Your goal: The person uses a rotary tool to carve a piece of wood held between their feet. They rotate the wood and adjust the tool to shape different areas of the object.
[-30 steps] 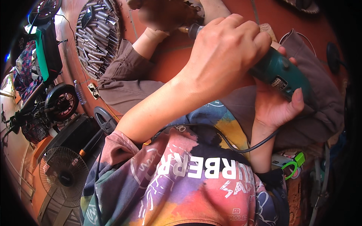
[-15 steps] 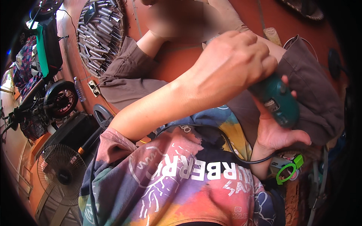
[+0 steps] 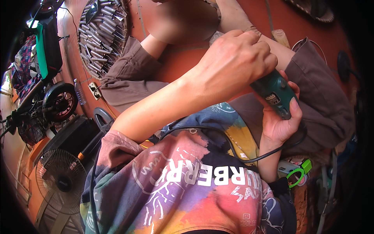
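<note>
A dark green corded power tool (image 3: 274, 95), its shape like the body of a small angle grinder, is held between my two hands right of centre. My left hand (image 3: 243, 58) reaches across from the left, closed round its upper end, which the fingers hide. My right hand (image 3: 282, 124) cups the body from the right and below, with the thumb against its lower end. From that end a black cable (image 3: 269, 155) loops left over my multicoloured shirt (image 3: 210, 175). A blurred patch covers what lies beyond my left hand.
A round woven basket (image 3: 125, 35) of metal cylinders stands at the far left. A motorbike (image 3: 60, 101), a fan (image 3: 62, 181) and a socket strip (image 3: 94, 90) are at the left. A wooden block (image 3: 280, 37) lies far right; a bright green ring-shaped item (image 3: 297, 177) is near right.
The power tool has shifted slightly left and up. My right thumb, stretched away before, now presses against the tool's lower end. My left hand keeps its grip.
</note>
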`<state>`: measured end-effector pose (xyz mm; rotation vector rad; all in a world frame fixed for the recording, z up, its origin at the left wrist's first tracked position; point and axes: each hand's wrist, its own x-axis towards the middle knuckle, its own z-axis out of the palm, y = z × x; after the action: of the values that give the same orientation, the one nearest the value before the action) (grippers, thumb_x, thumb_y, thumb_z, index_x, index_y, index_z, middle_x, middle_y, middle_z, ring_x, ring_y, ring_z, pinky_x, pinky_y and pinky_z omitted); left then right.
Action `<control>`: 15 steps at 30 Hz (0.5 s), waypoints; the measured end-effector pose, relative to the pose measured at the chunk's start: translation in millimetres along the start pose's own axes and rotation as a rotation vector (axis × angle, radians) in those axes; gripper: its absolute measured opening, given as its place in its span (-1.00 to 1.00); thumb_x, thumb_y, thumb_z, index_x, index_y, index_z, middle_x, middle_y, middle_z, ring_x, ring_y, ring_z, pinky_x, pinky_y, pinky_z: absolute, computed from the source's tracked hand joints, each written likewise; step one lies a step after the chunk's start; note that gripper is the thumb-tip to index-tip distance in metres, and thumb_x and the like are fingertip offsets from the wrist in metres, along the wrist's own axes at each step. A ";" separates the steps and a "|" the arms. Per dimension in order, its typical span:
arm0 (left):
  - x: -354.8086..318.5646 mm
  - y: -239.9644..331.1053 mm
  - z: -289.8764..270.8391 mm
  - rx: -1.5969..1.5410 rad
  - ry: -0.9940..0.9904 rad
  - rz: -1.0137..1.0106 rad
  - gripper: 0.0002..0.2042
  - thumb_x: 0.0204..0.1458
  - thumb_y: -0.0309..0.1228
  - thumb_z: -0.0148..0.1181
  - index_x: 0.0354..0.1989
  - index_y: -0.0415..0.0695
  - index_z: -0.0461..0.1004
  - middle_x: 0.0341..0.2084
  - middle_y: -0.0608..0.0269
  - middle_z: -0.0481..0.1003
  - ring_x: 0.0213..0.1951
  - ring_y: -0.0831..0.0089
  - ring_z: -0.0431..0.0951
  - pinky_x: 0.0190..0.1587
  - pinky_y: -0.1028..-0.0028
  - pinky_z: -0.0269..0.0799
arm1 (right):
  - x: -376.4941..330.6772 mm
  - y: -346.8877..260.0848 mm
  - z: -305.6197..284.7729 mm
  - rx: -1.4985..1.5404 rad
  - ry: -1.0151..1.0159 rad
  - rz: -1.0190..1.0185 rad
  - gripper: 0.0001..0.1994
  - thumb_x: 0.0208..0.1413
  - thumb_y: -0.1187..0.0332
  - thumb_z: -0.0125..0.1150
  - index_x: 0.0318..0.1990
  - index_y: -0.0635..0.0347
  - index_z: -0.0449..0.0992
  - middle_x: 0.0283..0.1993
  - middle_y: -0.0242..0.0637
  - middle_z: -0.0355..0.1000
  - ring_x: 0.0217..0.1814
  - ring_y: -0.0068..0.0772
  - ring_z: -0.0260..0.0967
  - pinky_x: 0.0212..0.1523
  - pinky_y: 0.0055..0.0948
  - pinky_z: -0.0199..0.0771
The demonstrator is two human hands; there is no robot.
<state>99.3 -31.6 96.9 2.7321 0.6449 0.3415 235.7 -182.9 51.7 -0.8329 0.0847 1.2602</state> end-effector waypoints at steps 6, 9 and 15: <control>0.6 -1.1 3.3 0.017 -0.008 -0.003 -0.80 -0.20 -0.47 0.21 -0.33 -0.09 0.44 -0.41 0.27 0.43 -0.24 0.27 0.52 -0.18 0.31 0.48 | 2.8 0.3 -0.9 -0.010 0.022 0.028 -0.57 0.07 0.26 0.16 0.10 0.17 0.36 0.30 0.06 0.28 0.32 -0.05 0.30 0.12 0.11 0.56; 0.5 -1.3 3.3 0.018 -0.012 -0.006 -0.80 -0.19 -0.46 0.20 -0.33 -0.09 0.44 -0.41 0.28 0.43 -0.25 0.27 0.52 -0.18 0.31 0.48 | 5.2 1.5 -5.1 0.002 0.021 0.040 -0.57 0.06 0.27 0.16 0.09 0.17 0.36 0.30 0.04 0.29 0.32 -0.07 0.30 0.14 0.10 0.55; -3.8 -1.1 5.1 0.044 -0.005 -0.013 -0.83 -0.17 -0.46 0.19 -0.34 -0.08 0.44 -0.41 0.28 0.43 -0.25 0.28 0.52 -0.19 0.32 0.48 | 5.2 1.4 -3.6 -0.023 0.010 0.065 -0.57 0.05 0.27 0.14 0.09 0.18 0.35 0.29 0.04 0.30 0.31 -0.09 0.30 0.16 0.09 0.53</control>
<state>97.1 -33.7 91.2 2.7688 0.6760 0.3211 237.7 -180.8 45.9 -0.8620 0.1061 1.3199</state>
